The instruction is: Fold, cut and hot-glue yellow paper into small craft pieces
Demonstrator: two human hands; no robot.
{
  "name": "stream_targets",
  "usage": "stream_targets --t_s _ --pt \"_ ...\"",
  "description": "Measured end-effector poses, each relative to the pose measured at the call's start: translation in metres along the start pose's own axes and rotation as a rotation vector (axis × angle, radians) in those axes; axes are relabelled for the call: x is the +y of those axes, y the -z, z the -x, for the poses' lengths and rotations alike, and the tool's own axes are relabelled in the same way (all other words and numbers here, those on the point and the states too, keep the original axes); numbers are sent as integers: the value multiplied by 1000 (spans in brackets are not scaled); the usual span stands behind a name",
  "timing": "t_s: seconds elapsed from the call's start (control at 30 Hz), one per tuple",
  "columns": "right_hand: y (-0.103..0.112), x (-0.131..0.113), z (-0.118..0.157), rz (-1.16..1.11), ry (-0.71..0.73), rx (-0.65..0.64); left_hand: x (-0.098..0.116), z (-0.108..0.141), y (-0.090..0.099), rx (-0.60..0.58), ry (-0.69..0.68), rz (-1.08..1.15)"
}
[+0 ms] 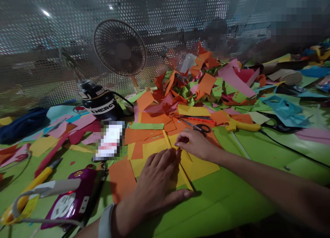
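Left hand: the left hand is lying palm down with its back facing up, its four fingers extending side by side toward the far edge of the tabletop; its thumb is spreading away toward the right edge, the tip sitting by the near end of the yellow strip.
Left wrist: a pale wristband is circling it, close to the near edge of the tabletop.
Right hand: the right hand is curling inward, its thumb and index fingertips bending close together just beside the left fingertips; whether they are pinching the strip cannot be told.
Right forearm: it is slanting in from the near right corner, crossing above the bare green surface.
Yellow strip: it is running obliquely beside the left hand, its far end pointing to the far edge and its near end to the near edge, in the middle of the tabletop.
Yellow paper: it is lying beneath both hands, partly covered.
Scissors: they are resting just beyond the right hand, on the side of the far edge.
Glue gun: it is lying toward the right edge, apart from the right hand.
Purple case: it is occupying the near left corner region.
Paper scraps: they are heaping along the far edge.
Fan: it is standing at the far edge, left of the heap.
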State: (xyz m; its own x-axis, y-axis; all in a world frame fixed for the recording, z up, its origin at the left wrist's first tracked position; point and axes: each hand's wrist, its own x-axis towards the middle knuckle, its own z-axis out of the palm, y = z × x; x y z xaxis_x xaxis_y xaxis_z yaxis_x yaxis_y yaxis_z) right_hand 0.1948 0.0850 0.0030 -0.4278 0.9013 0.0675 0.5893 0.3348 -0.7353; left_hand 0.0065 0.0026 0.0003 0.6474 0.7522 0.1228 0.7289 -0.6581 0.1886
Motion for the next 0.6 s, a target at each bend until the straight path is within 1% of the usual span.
stream_targets --t_s 0.13,0.3,0.47,0.6 --pt "1 -2 1 50 -41 32 1 -3 1 6 17 26" --pt "2 -4 1 131 -49 14 2 -5 3 14 35 48" --pt "-1 -2 2 203 -63 59 3 -6 4 18 47 59" --pt "-2 -2 1 253 -84 61 3 -7 5 12 54 60"
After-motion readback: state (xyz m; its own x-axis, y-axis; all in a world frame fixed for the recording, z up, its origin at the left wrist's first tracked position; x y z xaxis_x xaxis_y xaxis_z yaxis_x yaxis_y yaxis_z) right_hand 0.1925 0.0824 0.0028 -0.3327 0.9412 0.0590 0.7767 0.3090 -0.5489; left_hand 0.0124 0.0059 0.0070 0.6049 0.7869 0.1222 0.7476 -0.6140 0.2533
